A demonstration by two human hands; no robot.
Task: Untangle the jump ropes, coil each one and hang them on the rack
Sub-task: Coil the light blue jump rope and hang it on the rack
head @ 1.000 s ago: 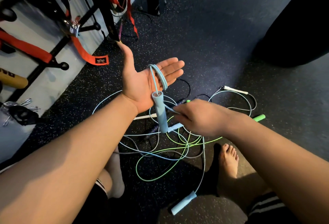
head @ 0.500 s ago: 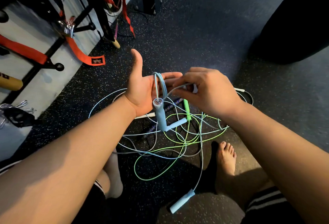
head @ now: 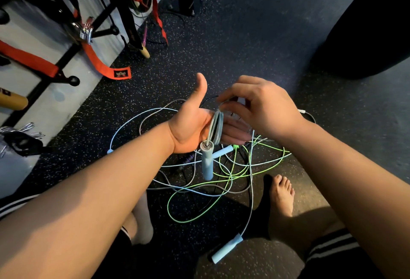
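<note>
Right grip [head: 261, 108] now over blue coil [head: 216, 127]

right hand [head: 259, 110] hides finger ends of left hand [head: 190, 130]

The left hand [head: 190, 128] lay palm-up over the tangle of ropes [head: 221, 181] on the floor [head: 244, 46]. A rope [head: 216, 128] was looped across its fingers, with a handle [head: 207, 161] hanging below the palm. The right hand [head: 261, 108] pinched that rope just right of the loops. The other handle [head: 227, 248] lay nearer the person, left of a bare foot [head: 281, 194]. The rack [head: 66, 57] stood along the wall, far left.
</note>
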